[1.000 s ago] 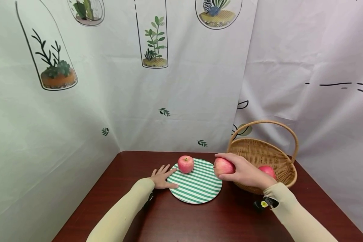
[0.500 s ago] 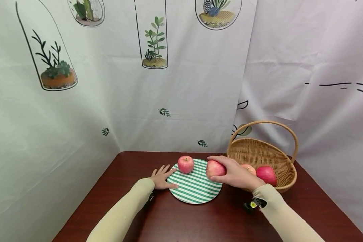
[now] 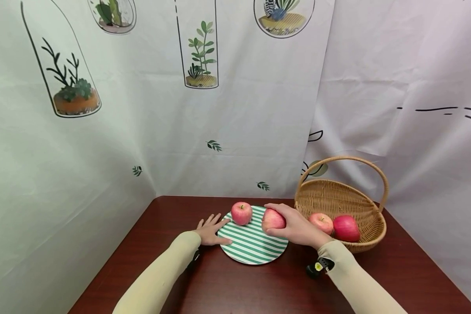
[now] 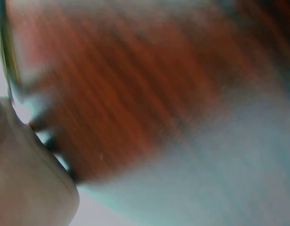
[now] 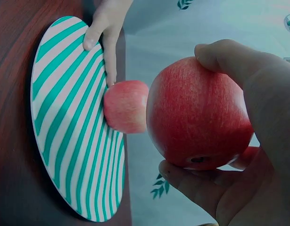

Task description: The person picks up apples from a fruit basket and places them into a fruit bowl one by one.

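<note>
My right hand (image 3: pixel 298 227) grips a red apple (image 5: pixel 196 115), thumb on one side and fingers on the other. In the head view this apple overlaps the right part of a round board with green and white stripes (image 3: pixel 255 250); the right wrist view shows it raised off the board. Another apple (image 3: pixel 241 213) sits on the board's far left part. My left hand (image 3: pixel 209 231) lies with spread fingers at the board's left edge, its thumb and index finger on the rim. The left wrist view is blurred and shows mostly reddish-brown wood and part of the hand (image 4: pixel 31 183).
A wicker basket (image 3: pixel 329 192) with a tall arched handle stands on the right, tilted toward me. Two apples lie in it, a paler one (image 3: pixel 322 222) and a deeper red one (image 3: pixel 346 228). The dark wooden table (image 3: pixel 235 288) ends at a printed cloth backdrop (image 3: pixel 235 117).
My right hand has carried its apple leftward, from beside the basket to over the striped board. Both apples in the basket now show. The left hand has stayed in place.
</note>
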Motion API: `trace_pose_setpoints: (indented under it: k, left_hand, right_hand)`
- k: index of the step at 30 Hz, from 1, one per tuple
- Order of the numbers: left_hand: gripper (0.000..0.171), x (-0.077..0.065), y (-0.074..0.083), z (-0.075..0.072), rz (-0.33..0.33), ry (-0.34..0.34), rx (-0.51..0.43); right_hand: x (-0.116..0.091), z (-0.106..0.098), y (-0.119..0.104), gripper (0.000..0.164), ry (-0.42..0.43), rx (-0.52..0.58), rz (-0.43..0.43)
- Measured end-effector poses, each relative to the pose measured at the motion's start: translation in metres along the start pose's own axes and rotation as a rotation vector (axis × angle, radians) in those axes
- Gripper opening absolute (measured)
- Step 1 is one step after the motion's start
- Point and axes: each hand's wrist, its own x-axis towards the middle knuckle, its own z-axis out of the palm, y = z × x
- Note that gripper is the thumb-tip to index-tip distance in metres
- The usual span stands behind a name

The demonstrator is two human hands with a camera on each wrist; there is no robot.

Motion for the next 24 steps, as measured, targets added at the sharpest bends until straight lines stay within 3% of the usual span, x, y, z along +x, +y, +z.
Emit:
trace_pose_setpoints:
  k: [10, 18, 24]
  left_hand:
    - [0.096, -0.002, 0.006, -0.002, -0.015, 0.006, 0.035]
    - [0.104, 0.013, -0.012, 0.009, -0.002, 0.004, 0.021]
    - [0.105, 0.013, -0.014, 0.01, 0.005, 0.011, 0.014]
  right_hand:
    - [0.003, 0.016, 0.01, 0.073, -0.007, 0.037, 0.047]
    - [0.013, 0.029, 0.021, 0.072, 0.014, 0.068, 0.074]
    - [0.02, 0.036, 0.023, 0.071, 0.029, 0.082, 0.114]
